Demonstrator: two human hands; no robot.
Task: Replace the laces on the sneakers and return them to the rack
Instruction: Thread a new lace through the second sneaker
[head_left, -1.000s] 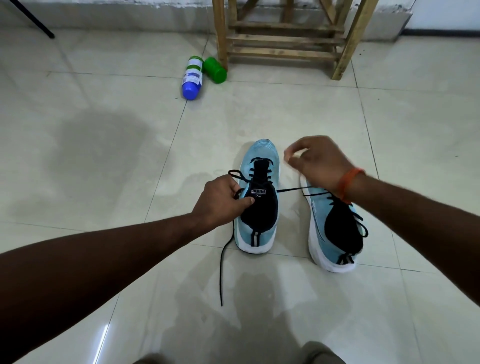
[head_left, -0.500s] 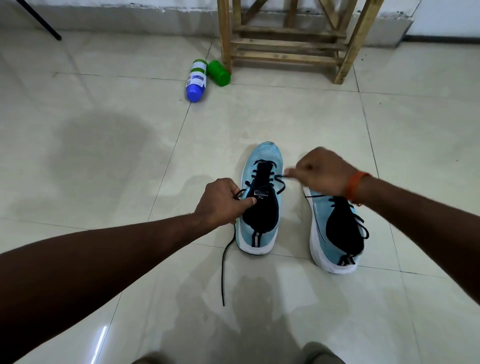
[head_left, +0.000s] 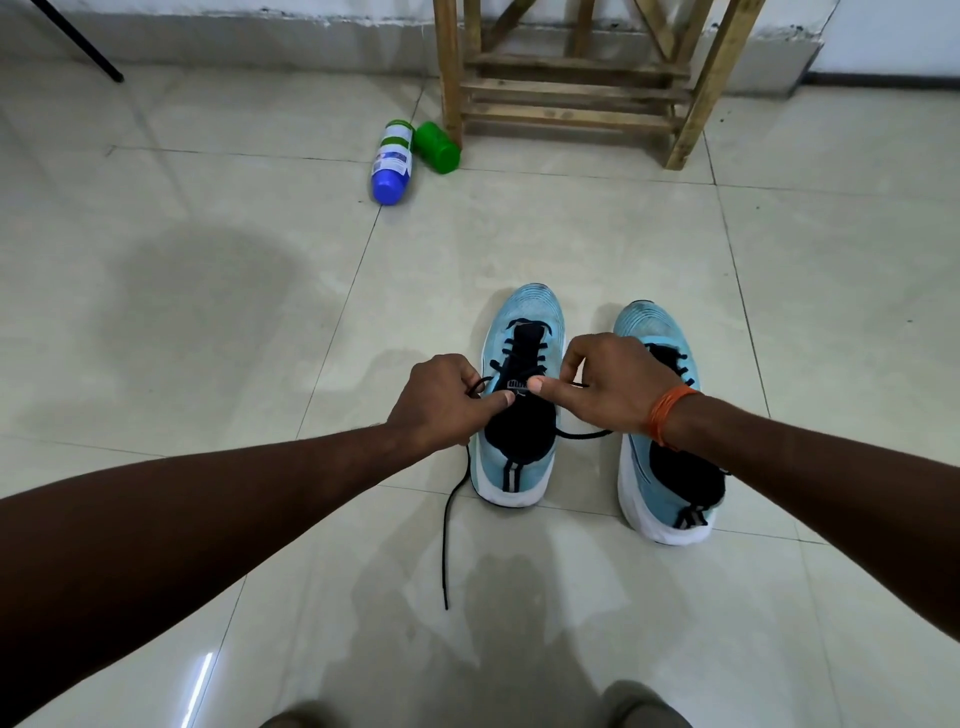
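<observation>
Black cord lace (head_left: 445, 545): limp, light, tail trailing on pale tiled floor (head_left: 208, 364). Left hand (head_left: 441, 402) curled, pinching it beside light-blue knit sneaker (head_left: 524, 312); right hand (head_left: 608, 384) pinching the other run. Likely best gripped near the stiffer tip.

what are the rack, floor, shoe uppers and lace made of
Rack: bare pale wood, grain and slats showing. Floor: glossy tile, probably ceramic, with grout lines and reflections. Sneaker uppers: light blue matte fabric, likely knit or mesh. Lace: thin black matte cord, probably woven textile; it droops limply.
</observation>
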